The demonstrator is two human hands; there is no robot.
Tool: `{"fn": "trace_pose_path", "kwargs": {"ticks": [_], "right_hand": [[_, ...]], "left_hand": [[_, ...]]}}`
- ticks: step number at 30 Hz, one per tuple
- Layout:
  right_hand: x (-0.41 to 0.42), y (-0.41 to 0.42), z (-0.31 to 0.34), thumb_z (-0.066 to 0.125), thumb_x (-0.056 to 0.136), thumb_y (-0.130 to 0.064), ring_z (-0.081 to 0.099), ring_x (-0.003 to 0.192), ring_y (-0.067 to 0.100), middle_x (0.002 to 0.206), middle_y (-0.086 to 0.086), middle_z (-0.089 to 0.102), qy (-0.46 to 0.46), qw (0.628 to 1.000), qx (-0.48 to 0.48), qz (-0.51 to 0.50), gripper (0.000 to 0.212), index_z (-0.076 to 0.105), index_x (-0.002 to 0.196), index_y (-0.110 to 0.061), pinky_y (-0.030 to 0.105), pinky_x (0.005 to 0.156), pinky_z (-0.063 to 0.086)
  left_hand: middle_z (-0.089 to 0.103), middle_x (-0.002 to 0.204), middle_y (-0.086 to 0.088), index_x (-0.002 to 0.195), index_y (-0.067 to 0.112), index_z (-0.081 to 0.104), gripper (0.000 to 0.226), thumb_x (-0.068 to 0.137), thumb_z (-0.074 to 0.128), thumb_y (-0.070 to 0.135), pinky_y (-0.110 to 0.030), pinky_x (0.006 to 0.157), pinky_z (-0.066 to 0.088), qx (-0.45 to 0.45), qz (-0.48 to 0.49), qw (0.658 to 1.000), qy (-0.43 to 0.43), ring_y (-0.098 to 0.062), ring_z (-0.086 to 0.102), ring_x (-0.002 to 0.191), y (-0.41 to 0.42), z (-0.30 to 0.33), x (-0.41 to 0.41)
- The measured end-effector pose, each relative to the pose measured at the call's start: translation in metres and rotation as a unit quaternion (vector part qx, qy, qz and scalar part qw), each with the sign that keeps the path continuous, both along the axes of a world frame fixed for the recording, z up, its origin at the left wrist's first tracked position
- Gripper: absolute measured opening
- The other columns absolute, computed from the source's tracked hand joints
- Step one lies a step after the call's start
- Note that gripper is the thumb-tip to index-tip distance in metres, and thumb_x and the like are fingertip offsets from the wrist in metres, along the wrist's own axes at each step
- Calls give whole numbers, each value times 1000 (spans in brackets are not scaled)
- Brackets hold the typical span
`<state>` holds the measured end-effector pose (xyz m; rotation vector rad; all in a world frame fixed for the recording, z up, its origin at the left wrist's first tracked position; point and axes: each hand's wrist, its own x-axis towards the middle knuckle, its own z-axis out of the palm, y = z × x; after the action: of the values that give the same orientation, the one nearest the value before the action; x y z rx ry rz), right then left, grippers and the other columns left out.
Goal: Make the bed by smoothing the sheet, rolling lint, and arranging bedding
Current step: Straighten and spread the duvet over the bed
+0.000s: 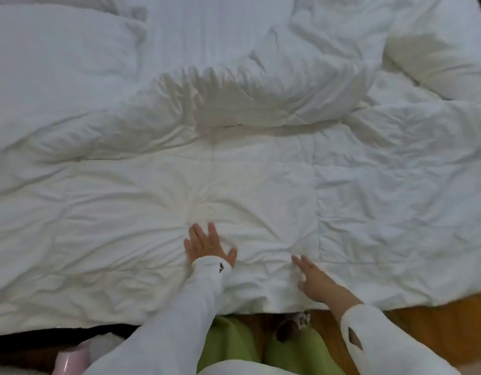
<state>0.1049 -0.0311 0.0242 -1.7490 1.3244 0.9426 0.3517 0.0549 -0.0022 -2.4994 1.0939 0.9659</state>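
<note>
A white quilted duvet (261, 180) covers the bed, wrinkled and flat near me, bunched into a thick fold (274, 87) farther back. My left hand (206, 243) lies flat on the duvet with fingers spread, pressing the fabric near the front edge. My right hand (313, 278) rests on the duvet to the right of it, fingers straight and pointing up-left. Both arms wear white sleeves. Puffy white bedding, perhaps a pillow (50, 50), lies at the far left, and another white mound (436, 66) lies at the far right.
The duvet's front edge (261, 307) hangs over the bed side just before my green-trousered legs (231, 345). Wooden floor (436, 326) shows at the right. A pale pink object (68, 359) and a fluffy white thing sit at the lower left.
</note>
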Motion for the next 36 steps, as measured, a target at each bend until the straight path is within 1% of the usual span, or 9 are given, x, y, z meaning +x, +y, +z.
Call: {"fn": "trace_pose_path", "kwargs": {"ticks": [4, 7, 13, 17, 19, 22, 25, 29, 36], "right_hand": [[-51, 11, -2, 39, 98, -21, 13, 147, 22, 161, -9, -13, 8, 996, -82, 18, 65, 8, 152, -42, 41, 114, 29], [-105, 18, -5, 43, 97, -20, 13, 147, 22, 162, -9, -11, 49, 999, -8, 13, 70, 7, 151, -44, 44, 114, 28], [-209, -4, -24, 62, 89, -33, -13, 147, 33, 160, -1, -17, 44, 980, -167, 95, 93, -7, 151, -40, 50, 118, 7], [-256, -36, -47, 78, 74, -18, 47, 126, 33, 135, 7, 51, -29, 960, -243, 133, 62, 53, 129, -30, 41, 92, 47], [-283, -44, -48, 67, 83, -13, 57, 100, 23, 107, -1, 63, -35, 970, -219, 94, 25, 58, 101, -28, 32, 75, 46], [-306, -50, -40, 49, 93, -13, 55, 90, 17, 100, -4, 60, -60, 985, -117, 111, 18, 51, 90, -31, 28, 73, 39], [-312, -70, -23, 51, 96, -30, 49, 107, 19, 118, -2, 54, -110, 976, -124, 139, 11, 57, 105, -30, 31, 83, 39], [-341, -100, -10, 46, 98, -34, 19, 143, 25, 158, -1, 19, -139, 968, -196, 75, 49, 32, 145, -29, 41, 110, 30], [-463, -172, -17, 41, 100, -27, -4, 149, 21, 161, -11, -15, -13, 992, -122, 41, 69, -2, 152, -42, 49, 118, 16]], "left_hand": [[-34, 152, -3, 144, 40, -23, 92, 82, 35, 74, -60, 111, -2, 52, -156, 983, 78, -32, -25, 141, -12, -1, -76], [-32, 152, 9, 143, 51, -15, 87, 81, 42, 73, -61, 110, -9, 34, -320, 939, 120, -25, -26, 142, -19, 1, -129], [-5, 158, -2, 149, 34, 6, 85, 85, 58, 52, -52, 115, -4, 13, -498, 863, 85, -31, -5, 145, -37, -10, -231], [54, 126, -3, 122, 24, 55, 52, 75, 72, 37, -39, 98, 38, -27, -421, 906, 35, -31, 48, 116, -46, -26, -282], [56, 125, -2, 122, 22, 56, 33, 89, 59, 27, -31, 96, 37, 34, -361, 928, 82, -25, 50, 116, -52, -24, -292], [53, 131, -3, 125, 20, 55, 31, 97, 49, 30, -28, 98, 35, 140, -309, 927, 161, -22, 49, 120, -54, -10, -299], [54, 130, 0, 121, 24, 59, 38, 93, 49, 48, -30, 100, 38, 138, -287, 939, 130, -20, 51, 119, -70, 10, -319], [43, 141, -1, 138, 27, 42, 48, 93, 51, 39, -35, 107, 34, -36, -196, 971, 133, -21, 40, 130, -115, 17, -364], [-1, 159, 3, 149, 40, 8, 73, 91, 50, 50, -39, 118, 11, -117, -271, 952, 86, -21, -1, 147, -241, 8, -461]]}}
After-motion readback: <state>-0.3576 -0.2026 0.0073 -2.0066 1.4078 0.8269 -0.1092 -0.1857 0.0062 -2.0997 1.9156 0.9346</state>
